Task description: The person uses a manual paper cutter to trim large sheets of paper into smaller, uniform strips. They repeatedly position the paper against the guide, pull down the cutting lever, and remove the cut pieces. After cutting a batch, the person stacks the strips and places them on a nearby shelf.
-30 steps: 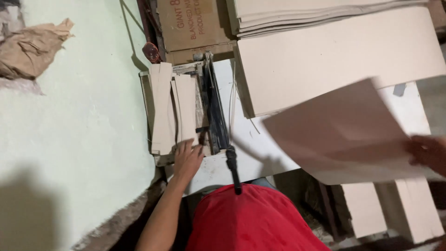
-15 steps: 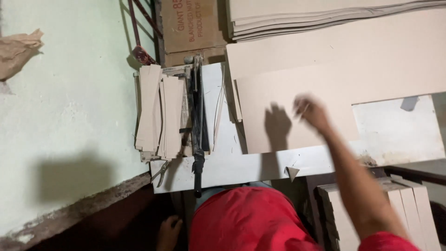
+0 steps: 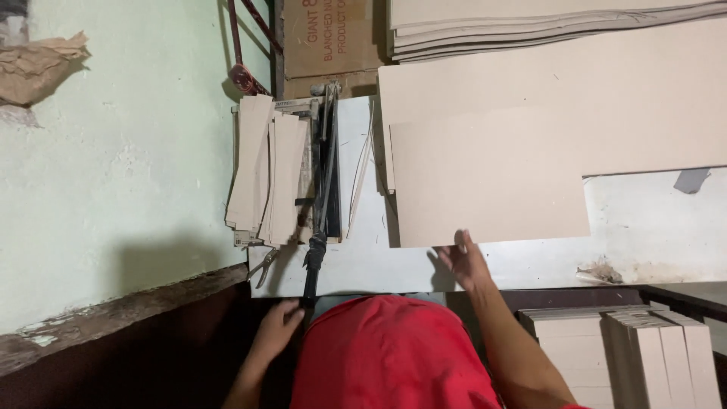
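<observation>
the right hand point(image 3: 463, 261) rested with fingers spread loosely open on the near edge of the beige board sheet point(image 3: 488, 178), gripping nothing, only touching it. the sheet lay flat on the white table point(image 3: 651, 227), just right of the lever cutter point(image 3: 324, 167). the left hand point(image 3: 279, 324) hung below the table edge near the cutter's black handle point(image 3: 312, 261), fingers half curled, empty as far as could be seen. a good move here probably meant keeping the sheet flat and square against the blade line. cut strips point(image 3: 265, 170) were stacked left of the cutter, beside a pale green wall point(image 3: 129, 151).
</observation>
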